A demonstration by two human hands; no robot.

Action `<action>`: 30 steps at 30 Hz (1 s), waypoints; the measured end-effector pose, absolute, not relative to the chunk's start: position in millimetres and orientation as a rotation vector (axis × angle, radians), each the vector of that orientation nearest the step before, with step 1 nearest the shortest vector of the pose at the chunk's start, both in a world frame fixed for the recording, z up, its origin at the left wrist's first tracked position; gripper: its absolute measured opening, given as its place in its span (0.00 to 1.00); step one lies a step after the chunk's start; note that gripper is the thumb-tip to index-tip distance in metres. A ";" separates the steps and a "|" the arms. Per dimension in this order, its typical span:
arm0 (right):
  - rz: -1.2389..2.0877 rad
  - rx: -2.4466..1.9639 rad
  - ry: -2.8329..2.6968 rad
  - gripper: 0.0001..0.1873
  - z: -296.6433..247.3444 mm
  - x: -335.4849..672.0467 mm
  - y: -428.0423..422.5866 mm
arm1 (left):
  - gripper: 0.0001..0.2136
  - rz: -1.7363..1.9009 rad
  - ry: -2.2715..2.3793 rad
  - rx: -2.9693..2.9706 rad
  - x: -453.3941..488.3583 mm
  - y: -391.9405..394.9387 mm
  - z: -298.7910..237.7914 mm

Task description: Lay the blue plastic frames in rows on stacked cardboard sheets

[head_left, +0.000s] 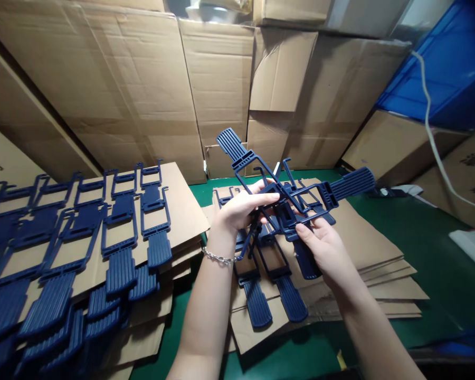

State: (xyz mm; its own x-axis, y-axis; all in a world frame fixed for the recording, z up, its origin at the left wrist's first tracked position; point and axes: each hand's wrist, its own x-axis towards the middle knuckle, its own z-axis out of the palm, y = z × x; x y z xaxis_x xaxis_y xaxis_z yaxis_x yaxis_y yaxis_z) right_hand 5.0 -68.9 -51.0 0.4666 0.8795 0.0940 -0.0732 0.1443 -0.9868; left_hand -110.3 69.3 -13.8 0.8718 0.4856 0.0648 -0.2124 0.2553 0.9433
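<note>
Head view: the person's left hand (243, 207) and right hand (322, 245) both pinch dark blue plastic pieces (279, 214), thumbs uppermost, fingers partly hidden beneath. These cross at angles above a cardboard stack (360, 240), where similar blue frames (257, 306) lie, inward from the counter's (443, 253) far edge. Toward its left edge, more frames (121, 269) line another cardboard stack (184, 203), ribbed paddles overhanging its near edge. Cardboard boxes (217, 79) stand along the counter's far edge.

Workshop: green worktop (433, 248), stacked cartons (134, 79), rows of matching blue frames (121, 270) on cardboard sheets (187, 208).
</note>
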 end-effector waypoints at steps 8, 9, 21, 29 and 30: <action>0.848 -1.293 -0.783 0.37 -42.5 10.1 -73.4 | 0.20 0.387 0.221 1.302 -109.9 72.9 -17.7; 0.842 -1.290 -0.792 0.37 -43.3 11.4 -73.5 | 0.20 0.386 0.214 1.309 -109.9 73.6 -18.4; 0.486 -1.219 -0.791 0.22 -14.4 41.4 -71.5 | 0.24 0.353 0.208 1.257 -113.4 73.9 -19.5; 0.325 -1.140 -0.881 0.22 -27.3 33.2 -79.1 | 0.29 0.404 0.227 1.002 -107.7 71.4 -18.7; 0.359 -1.088 -0.832 0.21 -29.8 32.6 -79.3 | 0.28 0.401 0.227 0.982 -107.0 71.9 -19.0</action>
State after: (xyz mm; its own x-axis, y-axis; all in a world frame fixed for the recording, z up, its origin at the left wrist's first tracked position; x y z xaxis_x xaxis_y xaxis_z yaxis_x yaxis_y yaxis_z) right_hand 32.6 -79.3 -29.8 0.6540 0.6321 0.4156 0.1316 0.4459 -0.8853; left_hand -107.0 71.9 -19.0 0.9040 0.4275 -0.0065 -0.2258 0.4903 0.8418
